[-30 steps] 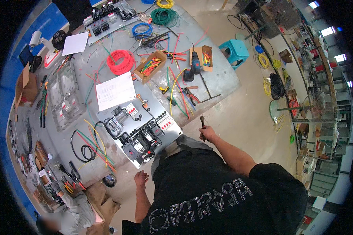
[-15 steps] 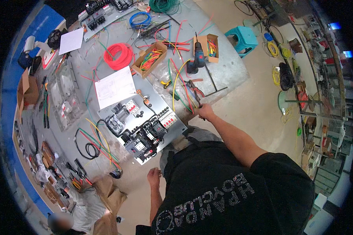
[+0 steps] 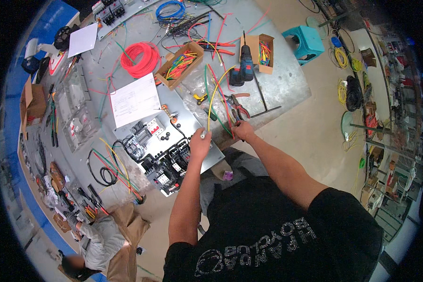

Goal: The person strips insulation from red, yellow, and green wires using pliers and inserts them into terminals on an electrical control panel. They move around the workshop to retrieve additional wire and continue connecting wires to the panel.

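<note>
My left hand point(image 3: 200, 144) is closed over the near right corner of a metal mounting panel point(image 3: 178, 116), covering its row of breakers. A yellow wire point(image 3: 215, 91) runs down to its fingertips; what the fingers pinch is too small to make out. My right hand point(image 3: 243, 131) is closed at the table's edge on a dark hand tool, mostly hidden by the fingers. Red point(image 3: 224, 101) and green wires end just beside it. Red-handled pliers point(image 3: 241, 111) lie right beyond. Black contactors point(image 3: 163, 177) and a red-switched breaker point(image 3: 153, 127) are mounted on the panel.
A cordless drill point(image 3: 246, 66), boxes of coloured wire pieces point(image 3: 179, 66), a red wire coil point(image 3: 140, 59) and a paper sheet point(image 3: 135, 100) lie on the table. A turquoise stool point(image 3: 303, 43) stands at right. Another person point(image 3: 96, 246) is at lower left.
My left hand has risen from beside my body to the panel's corner at the yellow wire. My right hand stays near the table's edge, still closed. The view has shifted slightly.
</note>
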Motion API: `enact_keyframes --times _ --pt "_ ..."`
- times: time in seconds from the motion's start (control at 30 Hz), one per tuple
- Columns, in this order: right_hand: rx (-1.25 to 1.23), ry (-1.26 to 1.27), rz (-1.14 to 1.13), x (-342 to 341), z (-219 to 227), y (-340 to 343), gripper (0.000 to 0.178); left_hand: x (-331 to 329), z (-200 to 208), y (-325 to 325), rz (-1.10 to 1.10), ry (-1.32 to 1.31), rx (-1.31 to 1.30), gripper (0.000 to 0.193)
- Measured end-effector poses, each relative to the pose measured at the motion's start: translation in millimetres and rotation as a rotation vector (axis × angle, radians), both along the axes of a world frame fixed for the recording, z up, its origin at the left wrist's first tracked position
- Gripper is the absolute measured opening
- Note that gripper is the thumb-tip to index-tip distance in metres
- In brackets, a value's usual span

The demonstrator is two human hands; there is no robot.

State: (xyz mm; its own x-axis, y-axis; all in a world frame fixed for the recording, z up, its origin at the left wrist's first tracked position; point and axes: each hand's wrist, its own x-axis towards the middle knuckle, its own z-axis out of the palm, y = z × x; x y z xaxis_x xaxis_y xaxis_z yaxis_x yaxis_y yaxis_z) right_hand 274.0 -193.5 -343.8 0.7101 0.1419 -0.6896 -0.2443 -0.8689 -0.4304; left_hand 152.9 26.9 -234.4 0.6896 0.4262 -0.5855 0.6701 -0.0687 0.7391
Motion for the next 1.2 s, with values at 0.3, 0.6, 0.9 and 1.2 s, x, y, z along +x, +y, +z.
enact_keyframes --times 0.3,0.6,0.9,1.2 --pt "0.134 0.034 -0.023 13 25 18 0.034 46 -56 -32 0.129 0.245 -0.388 0.049" --pt "0.198 0.076 -0.044 22 12 27 0.039 42 -53 -78 -0.078 0.222 -0.337 0.041" --pt "0.062 -0.061 0.186 15 17 33 0.056 -12 -54 -54 0.298 0.058 -0.358 0.039" --pt "0.076 -0.112 0.154 31 24 32 0.045 -4 -8 139 0.855 -0.375 -0.527 0.026"
